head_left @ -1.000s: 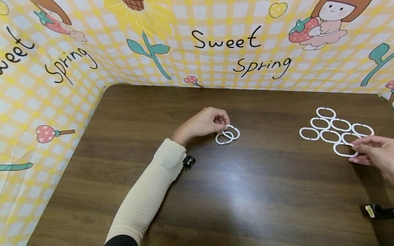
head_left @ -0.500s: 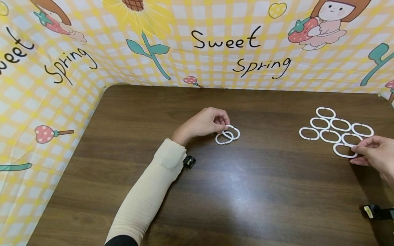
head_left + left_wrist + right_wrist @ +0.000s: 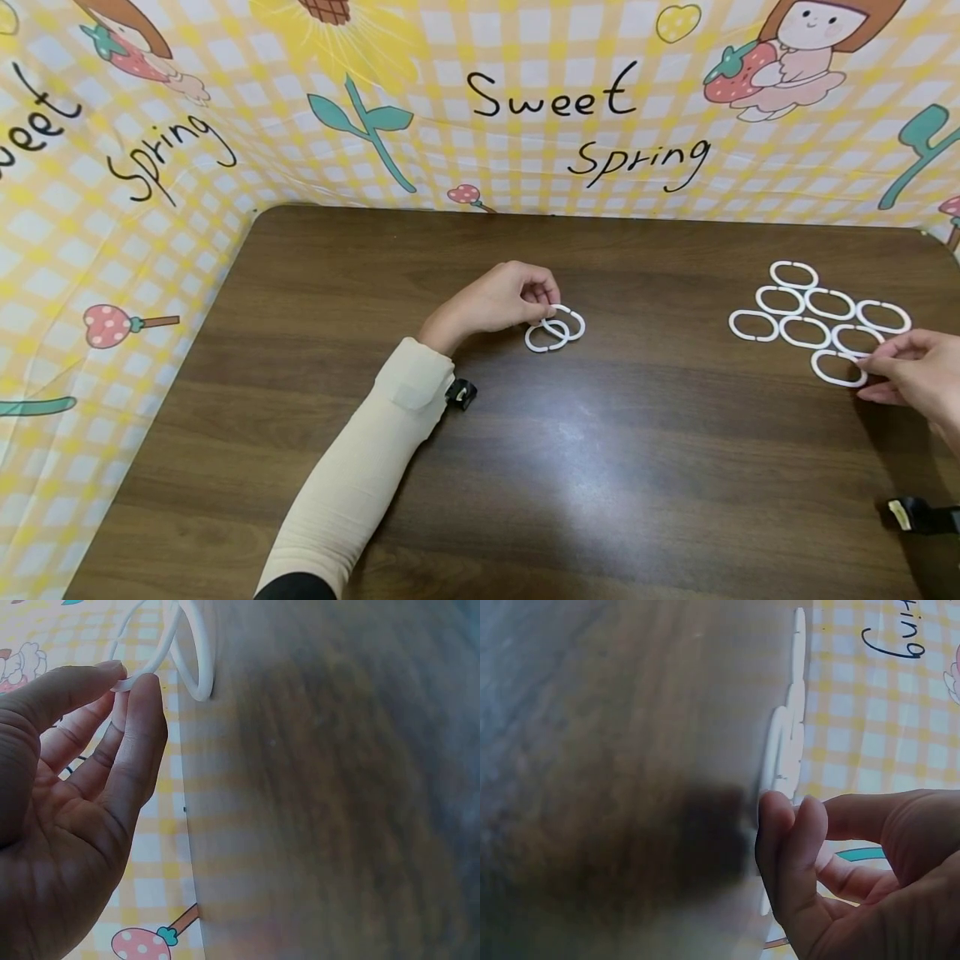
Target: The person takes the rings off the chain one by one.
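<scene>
Two white oval plastic links hang together near the table's middle. My left hand (image 3: 501, 297) pinches the upper link (image 3: 582, 323) between thumb and fingertips, and the second link (image 3: 527, 337) loops through it. The left wrist view shows the thumb and index finger on the end of the held link (image 3: 166, 646). At the right, my right hand (image 3: 917, 371) pinches the right end of the nearest link (image 3: 814, 367) in a group of similar ones. Its fingertips cover that end. In the right wrist view the link (image 3: 773, 750) appears edge-on above the fingertips.
Several more white links, such as the leftmost link (image 3: 732, 326), lie close together in rows on the brown wooden table (image 3: 637, 492). A yellow checked cloth (image 3: 517, 50) with printed figures rises along the table's back and left edges.
My right hand has shifted very slightly to the right, with the nearest link's end still at its fingertips. The left hand and its two links have stayed in place.
</scene>
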### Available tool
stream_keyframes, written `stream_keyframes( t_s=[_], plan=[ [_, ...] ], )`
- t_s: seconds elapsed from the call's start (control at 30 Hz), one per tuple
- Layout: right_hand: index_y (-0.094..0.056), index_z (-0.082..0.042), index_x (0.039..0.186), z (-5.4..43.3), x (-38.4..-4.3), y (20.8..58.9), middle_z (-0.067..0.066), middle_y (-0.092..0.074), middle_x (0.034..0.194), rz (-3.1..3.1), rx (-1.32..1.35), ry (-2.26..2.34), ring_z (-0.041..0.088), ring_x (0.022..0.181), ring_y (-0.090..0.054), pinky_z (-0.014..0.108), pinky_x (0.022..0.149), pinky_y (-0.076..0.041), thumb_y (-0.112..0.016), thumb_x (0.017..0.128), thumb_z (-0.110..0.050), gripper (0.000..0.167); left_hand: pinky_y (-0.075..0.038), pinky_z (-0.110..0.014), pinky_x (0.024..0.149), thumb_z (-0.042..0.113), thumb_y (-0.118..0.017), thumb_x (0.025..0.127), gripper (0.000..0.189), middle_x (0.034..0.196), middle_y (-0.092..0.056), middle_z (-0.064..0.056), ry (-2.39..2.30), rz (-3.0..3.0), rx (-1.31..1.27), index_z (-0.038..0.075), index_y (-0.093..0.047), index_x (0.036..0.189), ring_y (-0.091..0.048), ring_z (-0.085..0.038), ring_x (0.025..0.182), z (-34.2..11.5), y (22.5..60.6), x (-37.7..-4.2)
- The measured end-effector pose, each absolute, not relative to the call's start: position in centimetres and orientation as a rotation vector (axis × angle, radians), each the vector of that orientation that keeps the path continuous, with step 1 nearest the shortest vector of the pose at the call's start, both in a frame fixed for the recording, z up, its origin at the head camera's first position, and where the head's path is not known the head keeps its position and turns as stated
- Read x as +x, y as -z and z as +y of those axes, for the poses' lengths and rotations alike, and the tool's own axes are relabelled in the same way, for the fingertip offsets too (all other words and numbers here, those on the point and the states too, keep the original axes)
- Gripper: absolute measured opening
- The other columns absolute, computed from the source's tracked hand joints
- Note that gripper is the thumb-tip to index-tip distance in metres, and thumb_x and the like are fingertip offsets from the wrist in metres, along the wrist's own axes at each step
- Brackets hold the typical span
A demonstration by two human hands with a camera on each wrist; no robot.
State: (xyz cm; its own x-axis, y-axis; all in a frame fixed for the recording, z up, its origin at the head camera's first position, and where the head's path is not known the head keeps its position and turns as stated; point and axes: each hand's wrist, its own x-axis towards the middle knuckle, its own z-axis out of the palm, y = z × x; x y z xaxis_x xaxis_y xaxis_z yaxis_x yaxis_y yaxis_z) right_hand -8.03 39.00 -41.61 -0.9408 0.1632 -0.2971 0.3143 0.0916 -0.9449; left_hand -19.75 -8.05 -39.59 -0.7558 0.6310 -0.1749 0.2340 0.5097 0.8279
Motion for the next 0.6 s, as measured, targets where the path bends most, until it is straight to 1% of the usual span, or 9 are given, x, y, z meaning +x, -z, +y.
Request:
stream_keyframes(
  t_s=[0.13, 0.3, 0.4, 0.5, 0.6],
  plan=[
    [-0.061, -0.019, 0.071, 38.9, -8.2, 41.4, -0.009, -0.063, 0.06, 2.291, 0.437, 1.975, 0.006, 0.043, -0.065, 0.018, 0.042, -0.051, -0.047, 0.091, 0.019, 0.046, -0.048, -0.023, 0.069, 0.005, -0.071, 0.097, 0.006, 0.083, -0.067, -0.003, -1.163, 2.29, 0.705, 0.009, -0.071, 0.093, -0.059, -0.014, 0.076, -8.1, 39.5, -19.7],
    [-0.061, -0.03, 0.074, 37.4, -8.8, 40.1, -0.019, -0.064, 0.06, 2.573, 0.375, 1.703, 0.0, 0.044, -0.063, 0.014, 0.043, -0.049, -0.056, 0.093, 0.014, 0.048, -0.048, -0.023, 0.069, 0.005, -0.071, 0.097, 0.005, 0.083, -0.067, -0.003, -1.162, 2.291, 0.706, 0.009, -0.07, 0.094, -0.06, -0.014, 0.076, -8.1, 39.5, -19.7],
    [-0.061, -0.031, 0.077, 35.9, -9.0, 39.4, -0.023, -0.065, 0.062, 2.646, 0.334, 1.656, -0.003, 0.047, -0.064, 0.013, 0.045, -0.049, -0.059, 0.093, 0.013, 0.046, -0.049, -0.023, 0.069, 0.007, -0.071, 0.098, 0.003, 0.084, -0.067, -0.004, -1.155, 2.292, 0.708, 0.007, -0.071, 0.095, -0.06, -0.014, 0.077, -8.2, 39.5, -19.7],
    [-0.064, -0.031, 0.079, 34.5, -9.2, 38.6, -0.025, -0.067, 0.064, 2.668, 0.32, 1.61, -0.005, 0.052, -0.066, 0.013, 0.049, -0.051, -0.066, 0.094, 0.006, 0.04, -0.049, -0.023, 0.07, 0.007, -0.071, 0.098, 0.002, 0.084, -0.067, -0.004, -1.147, 2.297, 0.706, 0.007, -0.071, 0.096, -0.06, -0.014, 0.077, -8.2, 39.6, -19.7],
    [-0.067, -0.029, 0.084, 33.0, -9.4, 38.0, -0.025, -0.069, 0.068, 2.69, 0.295, 1.549, -0.007, 0.057, -0.067, 0.012, 0.053, -0.051, -0.073, 0.094, -0.002, 0.029, -0.048, -0.023, 0.07, 0.007, -0.071, 0.098, 0.002, 0.085, -0.067, -0.003, -1.141, 2.302, 0.706, 0.006, -0.071, 0.096, -0.06, -0.014, 0.078, -8.2, 39.7, -19.8]
  ],
)
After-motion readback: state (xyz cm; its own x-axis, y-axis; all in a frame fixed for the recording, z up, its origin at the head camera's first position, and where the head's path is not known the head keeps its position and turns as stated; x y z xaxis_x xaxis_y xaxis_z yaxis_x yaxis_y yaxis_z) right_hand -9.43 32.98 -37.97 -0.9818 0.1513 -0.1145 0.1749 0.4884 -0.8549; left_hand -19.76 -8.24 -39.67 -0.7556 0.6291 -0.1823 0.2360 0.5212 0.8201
